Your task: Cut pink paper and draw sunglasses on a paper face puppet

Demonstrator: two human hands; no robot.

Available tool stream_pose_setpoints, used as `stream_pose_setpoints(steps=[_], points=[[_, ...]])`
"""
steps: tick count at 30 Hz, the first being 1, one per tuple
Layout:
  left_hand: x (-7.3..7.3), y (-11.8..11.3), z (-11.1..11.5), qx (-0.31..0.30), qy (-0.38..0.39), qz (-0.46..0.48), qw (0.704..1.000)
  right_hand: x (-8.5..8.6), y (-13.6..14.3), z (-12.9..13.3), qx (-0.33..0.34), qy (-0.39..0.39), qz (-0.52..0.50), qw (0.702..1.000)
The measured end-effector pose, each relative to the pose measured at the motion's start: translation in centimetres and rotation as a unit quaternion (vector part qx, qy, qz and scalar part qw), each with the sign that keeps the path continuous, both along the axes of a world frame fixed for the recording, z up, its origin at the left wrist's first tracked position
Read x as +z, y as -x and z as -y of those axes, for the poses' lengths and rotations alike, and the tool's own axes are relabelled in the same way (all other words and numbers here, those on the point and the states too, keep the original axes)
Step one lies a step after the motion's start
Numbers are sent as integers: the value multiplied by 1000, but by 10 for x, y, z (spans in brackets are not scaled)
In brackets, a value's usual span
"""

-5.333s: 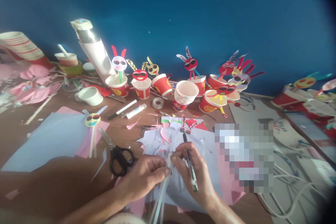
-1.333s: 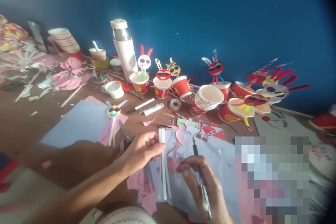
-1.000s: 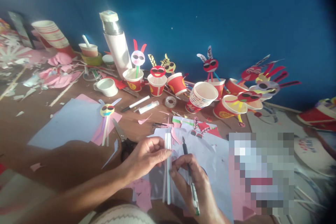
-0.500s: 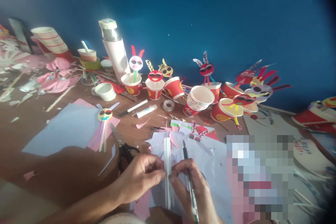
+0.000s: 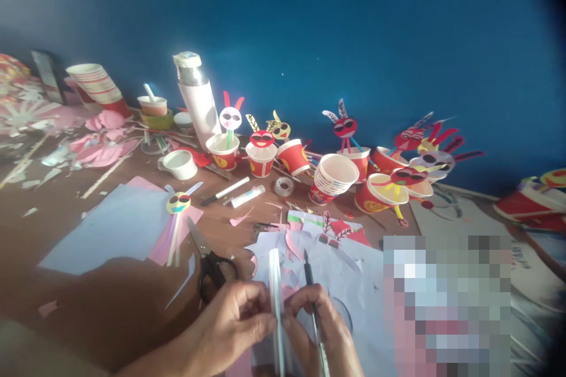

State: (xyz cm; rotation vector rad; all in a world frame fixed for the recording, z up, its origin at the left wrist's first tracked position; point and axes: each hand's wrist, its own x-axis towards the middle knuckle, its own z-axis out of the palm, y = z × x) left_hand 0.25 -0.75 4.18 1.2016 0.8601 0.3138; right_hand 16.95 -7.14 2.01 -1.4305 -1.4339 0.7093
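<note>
Strip bundle [image 5: 275, 283]: one; since earlier, it has been reached by the right hand [image 5: 321, 324] too and is gripped lower down by the left.
Left hand [image 5: 241, 321]: fingers curled, strip bundle pinched.
Right hand: turned inward, one pen [image 5: 308, 274] grasped.
Axis: above pale paper [image 5: 365, 288], pointed toward the wall [image 5: 283, 12].
Scissors [image 5: 214, 270]: one pair.

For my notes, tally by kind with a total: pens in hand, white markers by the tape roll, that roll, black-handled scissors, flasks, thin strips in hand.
Pen in the right hand: 1
White markers: 2
Tape roll: 1
Black-handled scissors: 1
Flask: 1
Total: 6
Thin strips: too blurred to count, so left out.
</note>
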Motion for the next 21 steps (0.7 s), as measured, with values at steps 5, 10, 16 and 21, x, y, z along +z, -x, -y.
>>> stream_pose_setpoints(steps=[5, 10, 16, 21], points=[[10, 18, -10, 21, -29, -54, 998, 12, -9, -4, -20, 7, -44, 999], [17, 47, -29, 68, -117, -165, 977, 17, -23, -9, -73, 29, -17, 997], [11, 61, -51, 65, -170, -249, 951, 5, -30, -12, -8, -32, 128, 991], [8, 59, -66, 24, -231, -283, 930, -2, -30, -18, 63, -92, 288, 951]])
